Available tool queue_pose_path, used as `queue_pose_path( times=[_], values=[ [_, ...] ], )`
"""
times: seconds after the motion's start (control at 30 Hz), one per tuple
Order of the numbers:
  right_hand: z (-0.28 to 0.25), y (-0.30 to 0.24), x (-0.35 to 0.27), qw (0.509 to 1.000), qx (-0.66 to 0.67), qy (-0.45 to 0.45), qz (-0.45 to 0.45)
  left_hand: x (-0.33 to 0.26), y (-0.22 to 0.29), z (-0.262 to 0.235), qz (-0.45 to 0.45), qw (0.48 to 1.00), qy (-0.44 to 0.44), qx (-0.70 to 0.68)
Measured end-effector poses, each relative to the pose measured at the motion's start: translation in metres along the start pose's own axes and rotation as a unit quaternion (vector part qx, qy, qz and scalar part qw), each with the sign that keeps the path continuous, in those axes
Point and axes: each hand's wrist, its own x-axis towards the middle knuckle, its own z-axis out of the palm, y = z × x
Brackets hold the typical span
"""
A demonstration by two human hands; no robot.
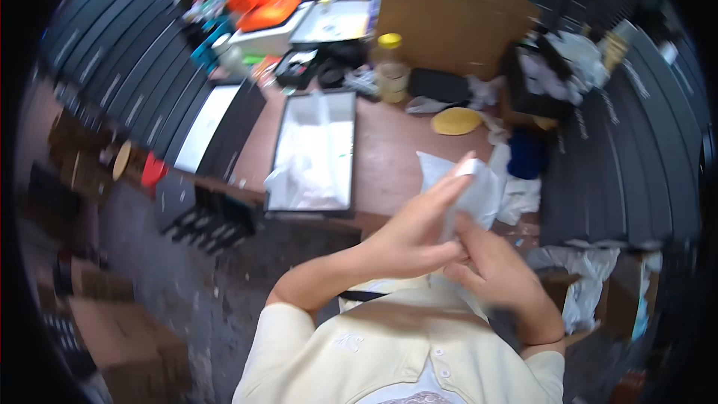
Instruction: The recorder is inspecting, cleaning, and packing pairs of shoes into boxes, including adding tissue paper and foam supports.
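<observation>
In front of my body my two hands meet over the right part of the table. My left hand (419, 228) has its fingers stretched forward and its thumb out. White material covers a fingertip of that hand. My right hand (497, 265) presses against its palm side with bent fingers; what they hold, if anything, is hidden. A white sheet of thin paper (485, 196) shows just behind the hands, and I cannot tell whether it is held or lies on the table. To the left is a black-edged open box (351, 153) with crumpled white tissue (314, 172) inside.
Black boxes are stacked at the left (123, 67) and right (624, 157). A yellow-capped bottle (390, 78), a yellow oval pad (457, 121) and a black case (440, 86) stand farther back. An orange object (271, 13) lies beyond. Cardboard boxes (131, 340) sit on the floor.
</observation>
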Motion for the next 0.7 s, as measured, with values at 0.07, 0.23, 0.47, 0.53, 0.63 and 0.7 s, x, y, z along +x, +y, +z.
queue_pose_path(
  times=[0.07,0.23,0.47,0.53,0.63,0.7],
  values=[
    [-0.013,-0.020,0.014,0.940,-0.332,0.073,-0.038,0.003,-0.015,-0.002,-0.060,0.997,0.054,0.012],
    [-0.059,0.003,0.042,0.855,-0.517,0.030,-0.021,0.016,-0.033,-0.056,-0.208,0.953,0.159,-0.154],
    [-0.058,-0.067,0.019,0.934,-0.101,-0.008,-0.342,0.039,0.003,-0.089,0.002,0.923,0.349,0.160],
    [-0.051,-0.029,0.035,0.903,0.017,0.182,-0.388,0.047,0.002,-0.091,0.059,0.966,0.234,-0.089],
    [-0.061,0.014,0.075,0.944,-0.009,0.250,-0.215,0.066,-0.010,-0.080,0.092,0.927,0.101,-0.348],
    [-0.033,0.047,0.103,0.975,0.094,0.097,-0.176,0.082,-0.019,-0.069,0.095,0.894,0.037,-0.437]
  ],
)
